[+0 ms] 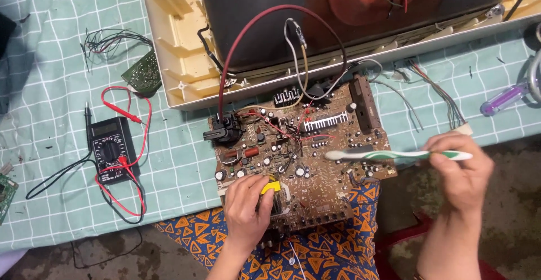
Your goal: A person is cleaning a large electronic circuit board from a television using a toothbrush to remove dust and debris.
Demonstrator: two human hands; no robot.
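**Brush Held Over an Old Circuit Board**

A brown circuit board (298,156) lay at the table's near edge, partly over the person's lap in patterned orange and blue cloth (315,246). The left hand (246,209) rested on the board's near side, its fingers curled together beside a small yellow part (271,187). The right hand (462,173) pinched the handle of a green and white toothbrush (394,155), whose bristle end was over the board's right half. Behind the board stood a beige television casing (186,60), joined to it by a dark red cable (248,38). To the left, on the checked green tablecloth (51,88), lay a black multimeter (111,147) with red and black leads.
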